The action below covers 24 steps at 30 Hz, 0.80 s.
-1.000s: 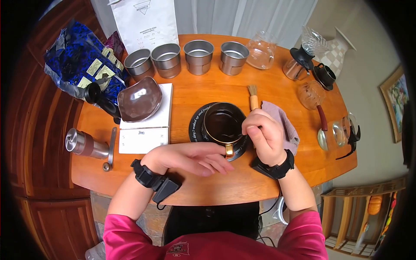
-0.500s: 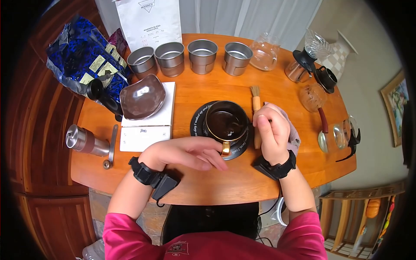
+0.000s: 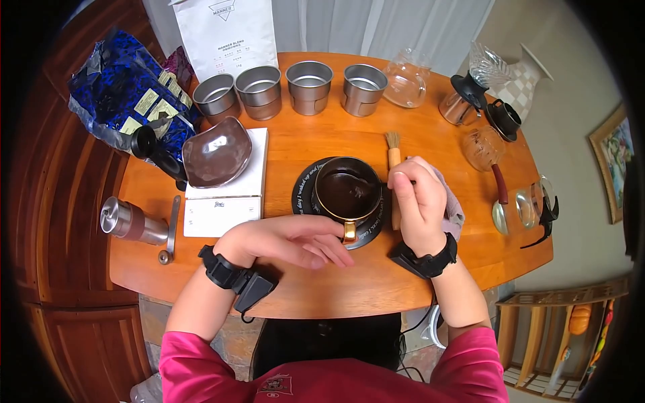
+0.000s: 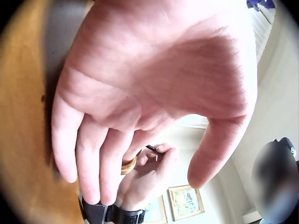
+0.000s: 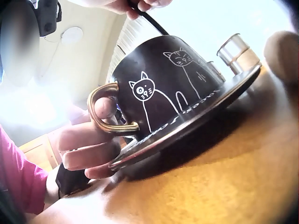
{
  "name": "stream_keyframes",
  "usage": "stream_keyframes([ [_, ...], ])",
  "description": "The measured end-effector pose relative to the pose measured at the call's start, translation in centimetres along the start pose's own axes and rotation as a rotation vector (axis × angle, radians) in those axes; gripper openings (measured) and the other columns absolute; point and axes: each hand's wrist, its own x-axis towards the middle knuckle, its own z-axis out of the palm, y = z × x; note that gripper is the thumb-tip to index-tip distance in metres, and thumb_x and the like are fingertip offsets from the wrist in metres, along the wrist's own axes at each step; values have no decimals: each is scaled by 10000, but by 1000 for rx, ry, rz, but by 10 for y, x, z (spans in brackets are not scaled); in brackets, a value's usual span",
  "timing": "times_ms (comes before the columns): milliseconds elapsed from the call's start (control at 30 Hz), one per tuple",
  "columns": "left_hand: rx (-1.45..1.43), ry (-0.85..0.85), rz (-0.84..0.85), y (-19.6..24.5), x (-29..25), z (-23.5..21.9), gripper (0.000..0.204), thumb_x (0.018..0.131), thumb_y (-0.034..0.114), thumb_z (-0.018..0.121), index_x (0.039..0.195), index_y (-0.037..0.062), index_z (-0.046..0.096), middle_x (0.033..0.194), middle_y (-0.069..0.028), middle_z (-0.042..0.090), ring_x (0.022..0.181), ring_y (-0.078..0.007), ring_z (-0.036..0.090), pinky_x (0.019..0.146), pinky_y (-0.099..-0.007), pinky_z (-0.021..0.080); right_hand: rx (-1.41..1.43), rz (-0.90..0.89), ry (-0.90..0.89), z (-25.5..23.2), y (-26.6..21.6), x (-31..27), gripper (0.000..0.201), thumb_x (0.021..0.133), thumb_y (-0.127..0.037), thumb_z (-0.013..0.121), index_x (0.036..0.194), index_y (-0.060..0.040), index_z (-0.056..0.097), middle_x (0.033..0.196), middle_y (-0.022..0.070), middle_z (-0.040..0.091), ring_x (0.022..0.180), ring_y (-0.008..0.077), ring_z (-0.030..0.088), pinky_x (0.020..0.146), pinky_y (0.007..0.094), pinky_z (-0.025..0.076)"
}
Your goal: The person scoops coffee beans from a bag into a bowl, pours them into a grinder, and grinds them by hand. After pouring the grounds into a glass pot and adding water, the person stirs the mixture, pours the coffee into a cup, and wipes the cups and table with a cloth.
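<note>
A black cup [image 3: 338, 173] with a gold rim and cat drawings on its side stands on a black lettered saucer [image 3: 304, 196], dark liquid inside. Between its fingers my right hand [image 3: 421, 209] pinches a thin black handle [image 5: 156, 22], which slants over the rim into the cup; its lower end is hidden. On the near side, my left hand [image 3: 290, 242] lies with fingers extended and thumb held apart. Its index finger reaches the cup's gold handle [image 3: 350, 232], showing through the loop in the right wrist view.
A brush [image 3: 394, 153] and folded cloth [image 3: 453, 208] lie right of the saucer. Left are a white scale [image 3: 222, 218] bearing a brown dish [image 3: 216, 153], and a hand grinder [image 3: 134, 223]. Several metal cups [image 3: 309, 94] line the back; glassware, including a glass pot [image 3: 482, 148], stands right.
My right hand has shifted right from over the cup's rim, still pinching the black handle. The liquid's surface pattern has changed. My left hand stays by the cup's handle.
</note>
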Motion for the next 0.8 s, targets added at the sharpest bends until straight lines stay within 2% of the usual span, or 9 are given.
stream_keyframes([
  [200, -82, -58, -2, -5, 3, -3, 607, 760, -37, 542, 1332, 99, 387, 1177, -272, 521, 1131, -333, 494, 987, -400, 328, 288, 7, -166, 0, -1, -2, 90, 870, -67, 526, 824, 5, 553, 739, 104, 531, 655, 234, 519, 619, 293, 424],
  [400, -32, -14, 4, -2, 1, 1, 616, 773, -25, 548, 1347, 99, 359, 1198, -263, 507, 1152, -317, 474, 996, -401, 316, 66, -116, -172, 9, 0, 0, 66, 845, -69, 557, 840, -4, 565, 755, 111, 543, 689, 260, 546, 633, 305, 440],
  [500, -26, -42, 17, -6, 2, -2, 621, 775, -25, 547, 1351, 87, 343, 1220, -256, 493, 1162, -308, 464, 1001, -396, 312, -106, -109, -46, 7, 1, 1, 73, 846, -73, 557, 821, -5, 565, 741, 113, 539, 671, 261, 540, 614, 304, 434],
  [600, 14, -46, -9, -6, 6, 2, 621, 777, -30, 544, 1351, 80, 335, 1234, -249, 482, 1168, -302, 458, 1000, -390, 314, -90, -3, 40, 4, 1, 1, 89, 851, -77, 553, 800, -5, 562, 718, 114, 535, 648, 259, 531, 600, 301, 426],
  [800, 8, -3, -32, -2, 5, 2, 612, 768, -45, 540, 1337, 86, 355, 1202, -241, 510, 1171, -290, 463, 990, -384, 328, 72, -24, -51, -3, -2, -1, 99, 861, -77, 541, 799, -1, 556, 723, 102, 534, 638, 238, 520, 594, 292, 418],
])
